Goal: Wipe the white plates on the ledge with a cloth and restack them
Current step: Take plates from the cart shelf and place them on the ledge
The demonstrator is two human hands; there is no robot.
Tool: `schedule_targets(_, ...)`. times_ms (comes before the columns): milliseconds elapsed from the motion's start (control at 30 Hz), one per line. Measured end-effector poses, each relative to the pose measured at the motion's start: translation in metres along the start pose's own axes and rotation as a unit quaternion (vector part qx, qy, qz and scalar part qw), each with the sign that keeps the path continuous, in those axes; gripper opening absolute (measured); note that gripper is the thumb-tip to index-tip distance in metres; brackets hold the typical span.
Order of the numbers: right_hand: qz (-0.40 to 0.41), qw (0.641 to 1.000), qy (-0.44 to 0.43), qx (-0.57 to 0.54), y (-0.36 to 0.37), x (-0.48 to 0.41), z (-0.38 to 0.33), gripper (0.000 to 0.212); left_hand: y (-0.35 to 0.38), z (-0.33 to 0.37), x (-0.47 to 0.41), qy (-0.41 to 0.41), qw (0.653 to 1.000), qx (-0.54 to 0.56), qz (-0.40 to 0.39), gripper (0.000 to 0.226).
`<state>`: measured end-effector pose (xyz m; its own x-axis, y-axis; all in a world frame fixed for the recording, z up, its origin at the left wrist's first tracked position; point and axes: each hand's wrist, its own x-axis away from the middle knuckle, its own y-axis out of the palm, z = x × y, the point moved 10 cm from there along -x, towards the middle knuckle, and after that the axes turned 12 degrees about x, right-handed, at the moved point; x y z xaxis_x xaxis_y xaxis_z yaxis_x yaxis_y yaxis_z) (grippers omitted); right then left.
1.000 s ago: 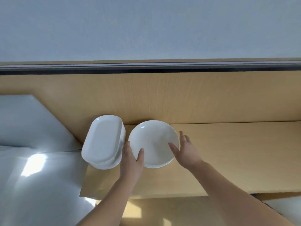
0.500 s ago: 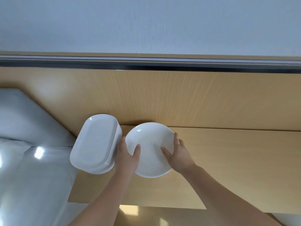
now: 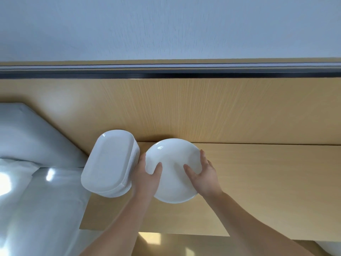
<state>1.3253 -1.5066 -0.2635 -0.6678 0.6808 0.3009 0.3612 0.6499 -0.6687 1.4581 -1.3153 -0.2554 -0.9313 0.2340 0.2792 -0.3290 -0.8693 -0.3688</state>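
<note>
A round white plate (image 3: 173, 156) lies on the wooden ledge (image 3: 258, 182), close to the wall panel. My left hand (image 3: 145, 178) grips its left rim, thumb on top. My right hand (image 3: 204, 174) grips its right rim, thumb on the plate's face. Left of the round plate stands a stack of several white oblong plates (image 3: 108, 161), overhanging the ledge's left end, and my left hand touches its side. No cloth is in view.
A wooden wall panel (image 3: 203, 111) rises behind the ledge, topped by a dark rail (image 3: 166, 72). A bed with a white pillow (image 3: 27, 135) and sheets (image 3: 36, 209) lies to the left and below. The ledge runs on to the right.
Both hands have closed in on the round plate from either side and now grip its rim. The view has shifted slightly.
</note>
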Motion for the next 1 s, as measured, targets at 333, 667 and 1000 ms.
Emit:
schedule_targets(333,0.103,0.993,0.042,-0.046,-0.068,0.059,-0.008,0.088,0.018,0.065,0.026,0.068,0.991,0.004,-0.116,0.067)
schedule_targets(667,0.269,0.942,0.179,-0.094,-0.107,0.171,0.009,0.084,0.056,0.12,0.073,0.169,0.93,0.001,-0.327,0.069)
schedule_targets(1000,0.421,0.851,0.287,-0.129,-0.138,0.336,0.059,0.084,0.104,0.14,0.216,0.248,0.833,-0.019,-0.494,0.067)
